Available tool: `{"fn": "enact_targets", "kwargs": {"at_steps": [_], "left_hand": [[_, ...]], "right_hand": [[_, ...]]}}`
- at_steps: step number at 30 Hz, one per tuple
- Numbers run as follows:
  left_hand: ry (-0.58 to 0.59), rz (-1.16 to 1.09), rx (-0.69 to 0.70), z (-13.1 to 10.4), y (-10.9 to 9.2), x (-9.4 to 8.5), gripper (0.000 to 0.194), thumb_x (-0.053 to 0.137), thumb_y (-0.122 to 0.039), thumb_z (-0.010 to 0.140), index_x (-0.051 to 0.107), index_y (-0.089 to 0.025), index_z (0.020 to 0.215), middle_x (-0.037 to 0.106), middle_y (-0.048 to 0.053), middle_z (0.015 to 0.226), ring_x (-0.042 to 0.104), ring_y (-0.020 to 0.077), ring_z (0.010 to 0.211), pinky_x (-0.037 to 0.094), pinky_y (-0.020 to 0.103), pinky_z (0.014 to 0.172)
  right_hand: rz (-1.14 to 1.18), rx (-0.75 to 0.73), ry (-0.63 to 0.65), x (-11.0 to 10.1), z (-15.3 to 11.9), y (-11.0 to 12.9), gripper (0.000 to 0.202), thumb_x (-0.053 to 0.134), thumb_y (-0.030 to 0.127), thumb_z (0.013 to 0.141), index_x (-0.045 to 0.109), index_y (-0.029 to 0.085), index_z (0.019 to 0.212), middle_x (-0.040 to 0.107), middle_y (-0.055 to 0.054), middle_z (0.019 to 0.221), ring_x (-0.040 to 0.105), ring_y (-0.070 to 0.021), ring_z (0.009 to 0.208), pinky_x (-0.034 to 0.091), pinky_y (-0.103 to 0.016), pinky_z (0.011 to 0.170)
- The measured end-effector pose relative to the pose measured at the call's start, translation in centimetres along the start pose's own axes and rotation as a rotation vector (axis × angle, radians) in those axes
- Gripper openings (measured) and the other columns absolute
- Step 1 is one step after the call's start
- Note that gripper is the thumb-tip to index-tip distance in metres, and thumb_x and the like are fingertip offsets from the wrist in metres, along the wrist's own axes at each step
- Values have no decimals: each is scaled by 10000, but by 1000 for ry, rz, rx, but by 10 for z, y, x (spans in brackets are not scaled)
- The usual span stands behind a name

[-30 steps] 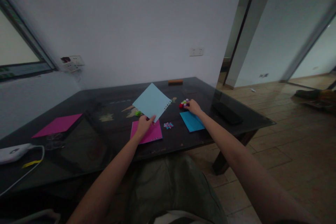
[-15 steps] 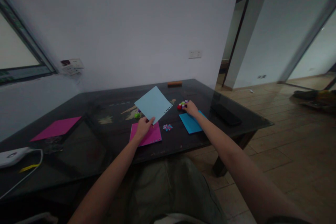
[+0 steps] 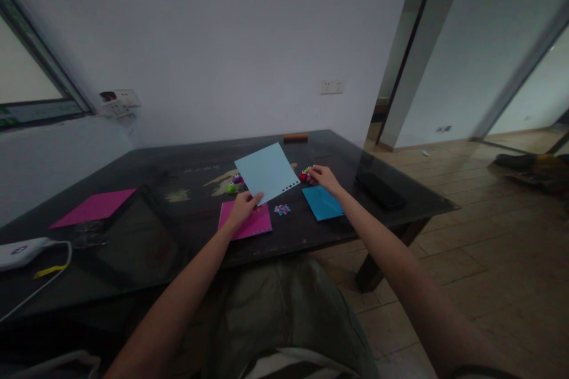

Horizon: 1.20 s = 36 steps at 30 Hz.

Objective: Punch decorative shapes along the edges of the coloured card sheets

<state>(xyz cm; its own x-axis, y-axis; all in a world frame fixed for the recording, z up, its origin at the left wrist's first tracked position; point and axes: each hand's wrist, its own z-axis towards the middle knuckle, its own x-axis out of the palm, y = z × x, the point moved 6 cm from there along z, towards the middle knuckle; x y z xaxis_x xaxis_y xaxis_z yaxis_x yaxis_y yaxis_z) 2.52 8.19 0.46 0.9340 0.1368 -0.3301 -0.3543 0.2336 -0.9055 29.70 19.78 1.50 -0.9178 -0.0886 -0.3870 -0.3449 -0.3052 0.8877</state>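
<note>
A light blue sheet of paper (image 3: 267,170), with small holes along its right-hand edge, is held by a corner in my left hand (image 3: 243,211), thumb on top. Under that hand lies a pink sheet (image 3: 262,223), also with holes along its near edge. My right hand (image 3: 324,177) is closed at a cluster of small round figures with eyes; a red one (image 3: 303,176) shows, and a green one is partly covered by the fingers. What exactly the fingertips pinch is hidden. Below this hand rests a blue sheet (image 3: 320,202). A pile of small paper bits (image 3: 282,209) lies between the hands.
Green (image 3: 231,188) and purple (image 3: 237,179) figures stand behind the light blue sheet. On the dark table (image 3: 186,237) are another pink sheet (image 3: 95,207), a black case (image 3: 380,190), a brown stick (image 3: 296,137) and a white device (image 3: 24,253) with a cord.
The light blue sheet has turned and shifted slightly right in my left hand. My right hand stays by the figures, its fingers now covering more of them. The view has tilted slightly.
</note>
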Motion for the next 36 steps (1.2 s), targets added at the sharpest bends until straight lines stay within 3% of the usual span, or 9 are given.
{"fn": "enact_targets", "kwargs": {"at_steps": [2, 4, 9, 12, 15, 23, 28, 36], "left_hand": [[32, -19, -2, -2, -3, 2, 338, 595, -491, 687, 590, -157, 633, 561, 9, 517, 490, 129, 454, 377, 232, 460], [46, -32, -7, -4, -4, 4, 330, 604, -484, 681, 584, -159, 630, 554, 5, 520, 482, 125, 452, 374, 232, 458], [63, -54, -27, -8, -4, 5, 317, 613, -476, 673, 574, -164, 626, 543, -2, 529, 450, 116, 444, 359, 230, 447], [76, -42, -4, -7, -5, 6, 329, 601, -485, 683, 578, -159, 644, 539, -7, 540, 452, 116, 456, 361, 231, 460], [17, 2, 70, -4, -9, 0, 350, 556, -497, 720, 546, -164, 613, 499, -19, 518, 455, 116, 485, 359, 224, 490], [-131, 35, 75, -4, -14, -11, 292, 558, -459, 707, 586, -169, 687, 519, -18, 551, 475, 125, 525, 382, 229, 532], [-155, 17, 108, -6, -17, -10, 246, 581, -398, 704, 603, -156, 741, 620, 25, 695, 573, 152, 645, 455, 248, 630], [-212, 23, 82, -8, -20, -8, 361, 608, -334, 712, 567, -145, 1017, 660, 31, 755, 628, 166, 701, 491, 281, 691]], "right_hand": [[203, 1, 113, 15, -10, 10, 372, 489, 475, 836, 641, 139, 876, 655, -56, 691, 589, -131, 573, 473, -255, 569], [320, -2, 130, 25, -19, 19, 420, 501, 543, 808, 643, 151, 861, 655, -48, 680, 595, -136, 588, 475, -255, 568], [310, -53, 98, 35, -29, 33, 366, 686, 494, 647, 653, 159, 789, 645, -18, 648, 591, -155, 619, 461, -273, 589], [308, -43, 22, 33, -29, 32, 339, 736, 419, 568, 642, 159, 765, 640, -11, 632, 590, -154, 624, 455, -279, 600], [354, -27, -40, 31, -29, 27, 327, 749, 399, 528, 626, 165, 720, 639, -7, 623, 588, -148, 613, 462, -285, 612], [377, 6, -44, 34, -34, 20, 328, 760, 377, 527, 607, 174, 735, 636, 4, 626, 598, -147, 609, 498, -303, 625], [401, -30, -35, 34, -35, 24, 334, 746, 292, 534, 605, 178, 814, 613, 21, 633, 591, -138, 629, 501, -302, 654], [382, 9, -63, 31, -34, 19, 265, 726, 321, 586, 609, 173, 772, 648, -24, 690, 623, -185, 699, 504, -335, 673]]}}
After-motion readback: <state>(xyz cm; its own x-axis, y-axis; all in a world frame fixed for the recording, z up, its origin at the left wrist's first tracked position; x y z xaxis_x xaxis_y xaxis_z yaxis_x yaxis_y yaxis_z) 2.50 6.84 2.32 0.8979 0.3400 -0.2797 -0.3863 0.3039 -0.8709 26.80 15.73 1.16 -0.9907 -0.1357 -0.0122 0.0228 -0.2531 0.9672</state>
